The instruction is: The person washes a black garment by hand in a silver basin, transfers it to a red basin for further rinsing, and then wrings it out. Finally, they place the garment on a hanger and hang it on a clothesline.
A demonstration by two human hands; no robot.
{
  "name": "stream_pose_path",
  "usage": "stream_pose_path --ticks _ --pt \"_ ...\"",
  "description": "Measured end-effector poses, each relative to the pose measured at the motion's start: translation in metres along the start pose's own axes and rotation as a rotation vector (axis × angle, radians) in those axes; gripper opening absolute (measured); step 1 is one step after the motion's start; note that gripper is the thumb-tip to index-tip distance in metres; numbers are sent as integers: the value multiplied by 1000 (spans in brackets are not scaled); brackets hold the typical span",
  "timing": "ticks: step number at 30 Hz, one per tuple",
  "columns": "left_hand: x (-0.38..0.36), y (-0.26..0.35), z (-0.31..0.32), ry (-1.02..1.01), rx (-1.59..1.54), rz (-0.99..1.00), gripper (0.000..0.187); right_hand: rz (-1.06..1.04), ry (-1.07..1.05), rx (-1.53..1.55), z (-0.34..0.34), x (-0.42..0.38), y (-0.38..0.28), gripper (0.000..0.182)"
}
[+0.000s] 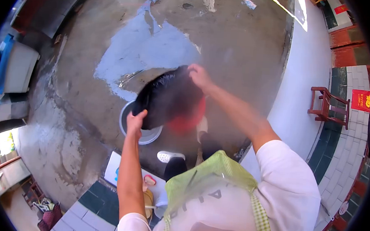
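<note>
Both of my hands grip a wide black thing (161, 93) with a rounded outline and a glossy upper edge; its kind I cannot tell. My left hand (135, 123) is closed on its near left edge, thumb on top. At its far right end, the fingers of my right hand (199, 76) are closed on the rim. The black thing is held tilted over a red basin (187, 117) and a pale round tub (150, 136), hiding part of each. Haze blurs the middle of the view.
A puddle (146, 49) spreads over the concrete floor ahead. White clogs (167, 157) are on my feet. By my left forearm lies a white slab (113, 166) with small coloured items. A wooden stool (327, 107) stands far right, and a white and blue machine (20, 67) far left.
</note>
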State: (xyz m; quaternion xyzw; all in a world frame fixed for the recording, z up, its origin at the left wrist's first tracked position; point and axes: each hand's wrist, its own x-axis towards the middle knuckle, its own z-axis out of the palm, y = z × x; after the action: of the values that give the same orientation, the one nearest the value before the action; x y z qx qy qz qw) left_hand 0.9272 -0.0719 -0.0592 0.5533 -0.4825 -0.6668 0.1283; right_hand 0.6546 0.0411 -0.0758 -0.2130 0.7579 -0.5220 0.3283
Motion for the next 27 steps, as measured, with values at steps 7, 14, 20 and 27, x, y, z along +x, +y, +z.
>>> stream_pose_path --ticks 7,14,20,27 --pt "-95 160 -22 16 -154 345 39 -246 -73 102 -73 -2 -150 18" --pt "-154 302 -17 20 78 643 35 -510 -30 158 -158 -6 -287 17" --pt "-148 386 31 -120 230 849 25 -791 198 -59 -237 -12 -351 19" --pt "-145 447 132 -455 169 805 30 -781 382 343 -307 45 -324 17"
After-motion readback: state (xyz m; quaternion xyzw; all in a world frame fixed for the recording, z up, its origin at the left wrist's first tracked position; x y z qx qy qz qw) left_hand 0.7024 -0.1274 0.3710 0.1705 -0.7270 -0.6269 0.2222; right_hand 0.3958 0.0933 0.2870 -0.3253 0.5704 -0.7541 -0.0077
